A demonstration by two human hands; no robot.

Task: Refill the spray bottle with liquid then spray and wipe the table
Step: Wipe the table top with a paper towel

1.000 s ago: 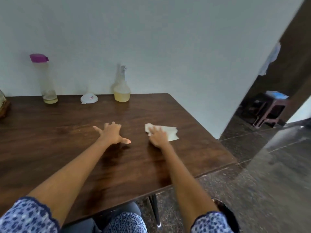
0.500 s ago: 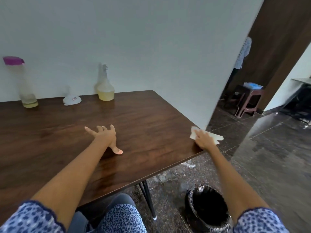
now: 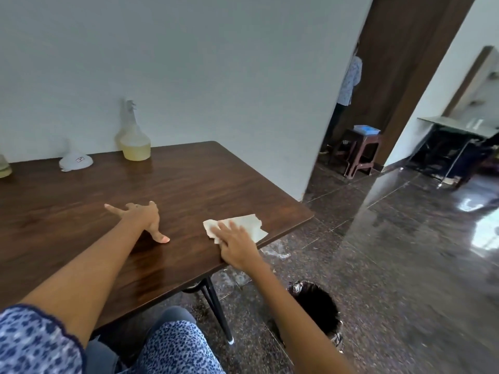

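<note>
Wipe step in hand. Right hand [image 3: 234, 245] lies flat, fingers spread, pressing the paper towel [image 3: 243, 225] onto the worktop [image 3: 189, 184] near its right front edge. Left hand [image 3: 140, 217] is splayed, thumb tip touching the wood, holding nothing. Spray bottle [image 3: 134, 139] stands at the back by the wall, part-filled with yellowish liquid, so the refill looks done. Next move probably calls for steady downward pressure, sweeping the towel across without pushing it off the edge.

A black-lined waste bin [image 3: 320, 309] is seen on the near floor; a brown stool [image 3: 360, 149] carrying a blue box [image 3: 366, 129] is placed far right.
</note>
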